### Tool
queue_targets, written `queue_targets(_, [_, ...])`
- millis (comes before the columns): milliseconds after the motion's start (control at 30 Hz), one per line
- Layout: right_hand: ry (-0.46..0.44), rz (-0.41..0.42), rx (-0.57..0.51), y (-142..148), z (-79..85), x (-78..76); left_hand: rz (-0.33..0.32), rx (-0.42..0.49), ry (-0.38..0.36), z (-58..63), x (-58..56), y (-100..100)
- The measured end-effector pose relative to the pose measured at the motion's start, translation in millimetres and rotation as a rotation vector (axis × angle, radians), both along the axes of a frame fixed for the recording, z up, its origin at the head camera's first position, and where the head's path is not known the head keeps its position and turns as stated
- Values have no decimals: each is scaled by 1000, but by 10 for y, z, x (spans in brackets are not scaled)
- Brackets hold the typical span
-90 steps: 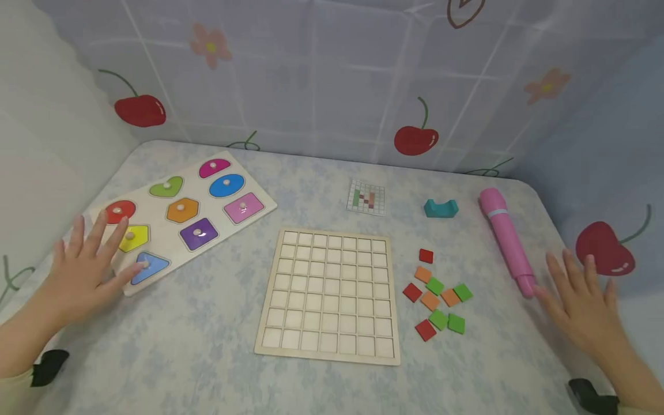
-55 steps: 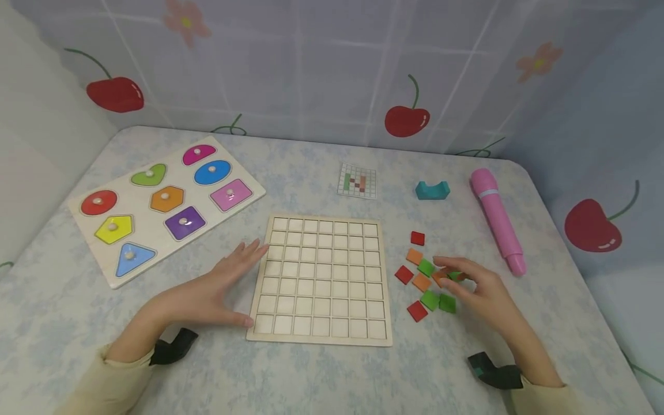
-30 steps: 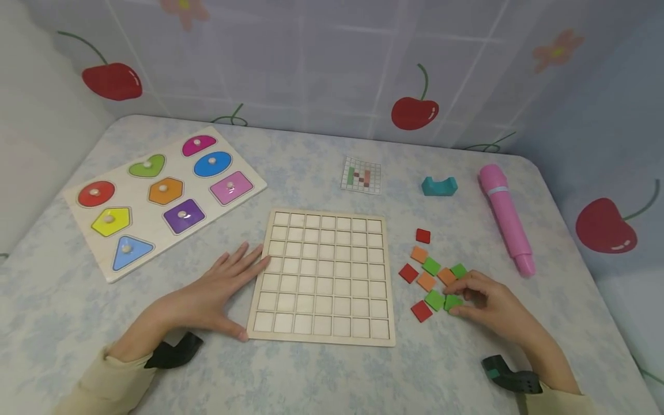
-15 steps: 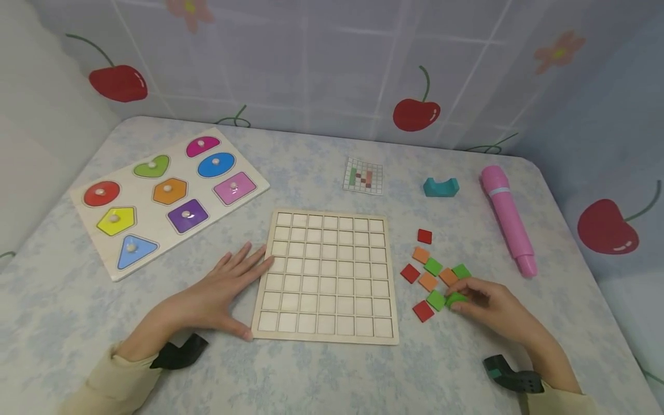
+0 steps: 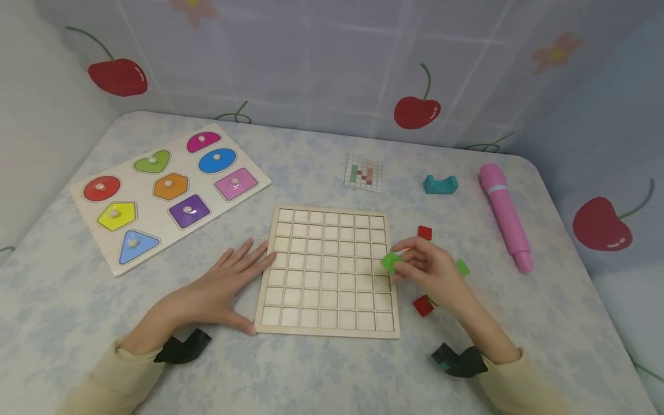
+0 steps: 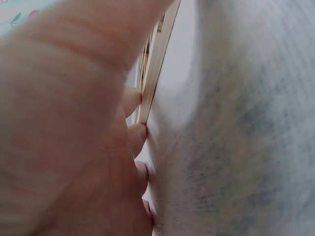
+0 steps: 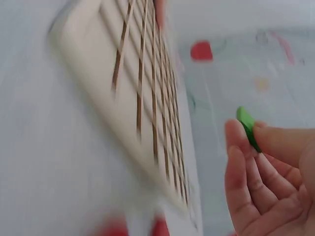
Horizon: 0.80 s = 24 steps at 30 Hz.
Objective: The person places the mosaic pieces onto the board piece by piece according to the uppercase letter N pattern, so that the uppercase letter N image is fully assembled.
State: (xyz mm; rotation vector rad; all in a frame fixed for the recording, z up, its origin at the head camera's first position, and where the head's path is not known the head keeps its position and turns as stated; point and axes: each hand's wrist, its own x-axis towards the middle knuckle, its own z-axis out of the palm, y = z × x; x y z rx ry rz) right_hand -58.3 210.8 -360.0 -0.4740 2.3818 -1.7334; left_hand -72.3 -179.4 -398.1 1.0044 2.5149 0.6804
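My right hand (image 5: pixel 427 268) pinches a green square tile (image 5: pixel 391 263) between thumb and fingertips, over the right edge of the wooden grid board (image 5: pixel 321 271). In the right wrist view the green tile (image 7: pixel 249 129) stands tilted between thumb and forefinger. My left hand (image 5: pixel 212 297) lies with fingers spread at the board's left side; index finger and thumb meet its edge. In the left wrist view fingertips (image 6: pixel 139 133) touch the board's side (image 6: pixel 156 64). Two red tiles (image 5: pixel 424 306) and a green tile (image 5: pixel 463 267) show around the right hand, which hides the other loose tiles.
A knobbed shape puzzle (image 5: pixel 171 196) lies at the back left. Behind the grid board is a small pattern card (image 5: pixel 364 173). A teal notched block (image 5: pixel 440 185) and a pink microphone-shaped toy (image 5: pixel 505 216) lie at the back right. A patterned curtain (image 5: pixel 321 69) hangs behind the table.
My right hand has come in from the right, picked the green tile out of the loose pile and carried it left to the board. The left hand has moved from the shape puzzle to the board's edge.
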Motion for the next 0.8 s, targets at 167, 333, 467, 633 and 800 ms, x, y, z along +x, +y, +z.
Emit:
queue_targets(167, [-116,54,-111,-571,-95,-53,4,11,20,-23,15,26])
queue_targets(333, [-151,97,-73,-955,-172,-4,33,-8,14,-4,74,62])
queue_targets(467, [-147,106,-47,-1140,-269,26,42,-17,6,3,104,73])
queue_targets(633, [-100,79,-45,-1251,-358,38,35,-19,14,14,81,81])
queue_targets(800, [2,43,40,-1283,-403,67,30,-24,7,24,69,73])
